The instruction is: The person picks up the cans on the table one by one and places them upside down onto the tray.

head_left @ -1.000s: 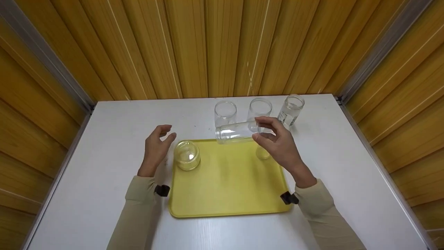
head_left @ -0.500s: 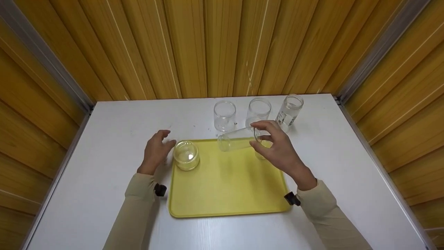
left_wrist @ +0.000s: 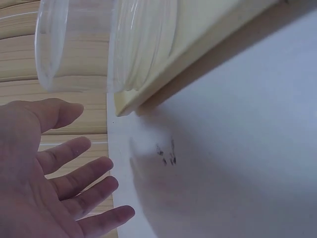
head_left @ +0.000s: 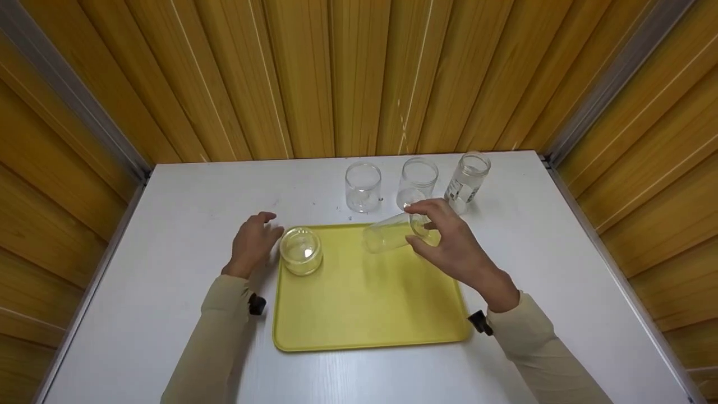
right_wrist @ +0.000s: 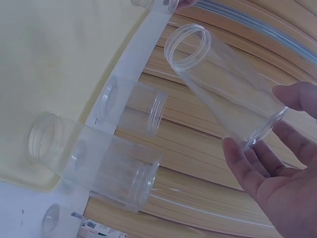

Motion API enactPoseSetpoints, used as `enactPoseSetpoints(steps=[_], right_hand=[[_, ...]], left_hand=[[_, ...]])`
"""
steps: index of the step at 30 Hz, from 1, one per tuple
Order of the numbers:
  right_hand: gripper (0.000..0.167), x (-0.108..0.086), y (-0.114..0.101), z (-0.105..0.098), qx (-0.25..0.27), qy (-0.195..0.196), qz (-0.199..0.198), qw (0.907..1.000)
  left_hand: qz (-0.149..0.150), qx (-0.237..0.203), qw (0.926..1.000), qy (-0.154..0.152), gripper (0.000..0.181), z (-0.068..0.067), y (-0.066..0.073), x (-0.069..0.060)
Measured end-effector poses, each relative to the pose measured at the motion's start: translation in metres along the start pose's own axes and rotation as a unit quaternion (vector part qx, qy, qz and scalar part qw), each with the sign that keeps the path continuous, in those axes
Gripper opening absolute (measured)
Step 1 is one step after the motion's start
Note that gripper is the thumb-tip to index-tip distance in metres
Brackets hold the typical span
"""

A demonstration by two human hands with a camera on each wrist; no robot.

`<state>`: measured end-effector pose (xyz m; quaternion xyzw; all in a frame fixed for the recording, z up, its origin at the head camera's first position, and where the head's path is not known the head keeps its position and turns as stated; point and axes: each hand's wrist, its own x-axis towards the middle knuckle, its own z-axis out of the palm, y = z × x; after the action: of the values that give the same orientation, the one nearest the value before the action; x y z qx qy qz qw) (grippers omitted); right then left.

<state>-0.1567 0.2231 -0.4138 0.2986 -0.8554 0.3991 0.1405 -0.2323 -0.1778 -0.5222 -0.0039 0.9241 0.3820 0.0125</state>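
My right hand [head_left: 451, 241] pinches a clear jar [head_left: 387, 233] by its base end, between thumb and fingers. The jar is tilted above the tray's rear part, its threaded mouth pointing left and down; that threaded mouth [right_wrist: 188, 47] shows in the right wrist view. Beside the yellow tray [head_left: 364, 314], my left hand [head_left: 251, 244] has loosely bent fingers and holds nothing. Close to its thumb, a short clear jar [head_left: 302, 252] stands mouth down on the tray's rear left corner. Another clear jar [right_wrist: 47, 139] stands mouth down on the tray, mostly hidden by my right hand in the head view.
Behind the tray stand two clear jars, a left one [head_left: 363, 188] and a middle one [head_left: 418, 182], and a taller jar [head_left: 467, 182] with a printed label. Wooden panelling [head_left: 359, 78] rises past the white table's [head_left: 168, 235] back edge.
My right hand has come down and slightly toward me with the jar, whose mouth end now sits lower over the tray. My left hand has barely moved.
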Motion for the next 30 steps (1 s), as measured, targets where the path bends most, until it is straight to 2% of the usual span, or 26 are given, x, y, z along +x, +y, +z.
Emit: enactPoseSetpoints(steps=[7,18,26,30], right_hand=[[0.050,-0.003,-0.004,-0.004,-0.049,-0.016,-0.005,0.9986],[0.046,-0.005,-0.013,-0.010,-0.090,-0.062,0.023,0.9938],[0.044,-0.007,-0.012,-0.011,-0.118,-0.071,-0.006,0.9904],[0.044,-0.008,-0.014,-0.012,-0.127,-0.084,-0.005,0.9883]], left_hand=[[0.006,0.026,0.9996,-0.010,0.046,0.003,-0.006,0.003],[0.031,0.067,0.9972,-0.013,0.037,0.007,-0.010,0.002],[0.059,0.099,0.9933,-0.013,0.031,0.009,-0.008,-0.003],[0.071,0.114,0.9910,-0.006,0.031,0.011,-0.009,-0.003]])
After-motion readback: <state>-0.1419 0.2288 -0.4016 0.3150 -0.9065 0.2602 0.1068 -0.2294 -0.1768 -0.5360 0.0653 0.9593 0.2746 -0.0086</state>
